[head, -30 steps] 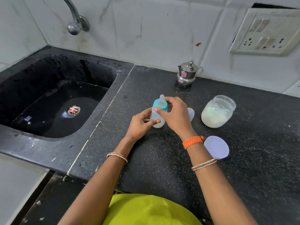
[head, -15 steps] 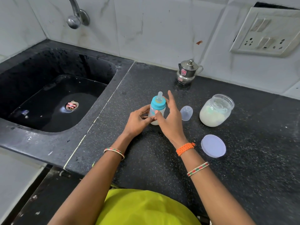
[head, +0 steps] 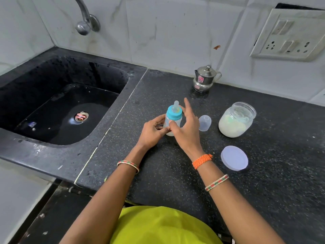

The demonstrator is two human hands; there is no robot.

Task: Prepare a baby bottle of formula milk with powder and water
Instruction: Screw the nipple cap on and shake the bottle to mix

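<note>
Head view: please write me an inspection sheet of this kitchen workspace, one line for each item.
Surface: black speckled counter, wet spots near the sink edge.
Job's things: baby bottle upright with blue ring and teat on; clear bottle cap beside it; open powder jar; jar lid lying flat.
Clutter: small steel pot by the wall.
Hands: left hand grips the bottle's lower body; right hand has its thumb on the bottle, fingers straight.
Cables: nothing seen.
Surroundings: black sink holding some water; tap; wall socket panel; tiled wall.
</note>
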